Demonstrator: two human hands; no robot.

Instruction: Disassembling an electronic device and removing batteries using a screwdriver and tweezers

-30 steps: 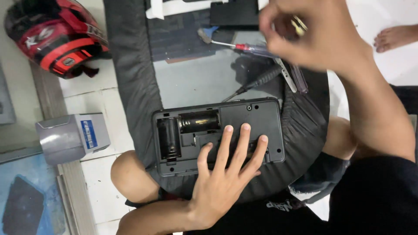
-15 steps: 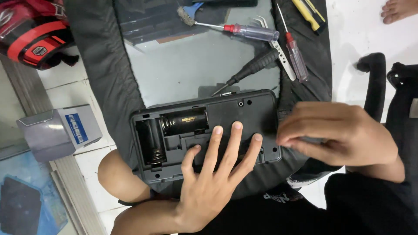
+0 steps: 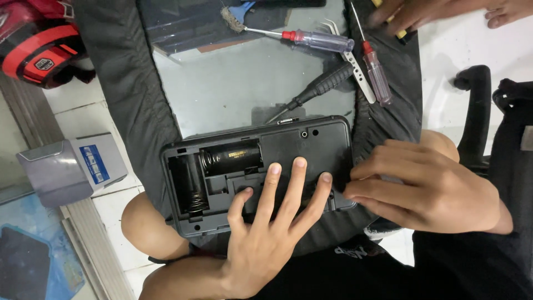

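We see the black device (image 3: 311, 147) lying on our lap, battery compartment open. Our left hand (image 3: 266, 233) presses flat on it, fingers spread, grasping nothing. Our right hand (image 3: 427, 186) pinches its right edge. Two red-handled screwdrivers (image 3: 377, 72) lie above.

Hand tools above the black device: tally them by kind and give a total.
Clear-handled screwdrivers with red collars: 2
Black-handled driver: 1
Metal tweezers: 1
Brush with bristles: 1
Total: 5, not counting the yellow-handled tool, partly hidden under another person's hand.
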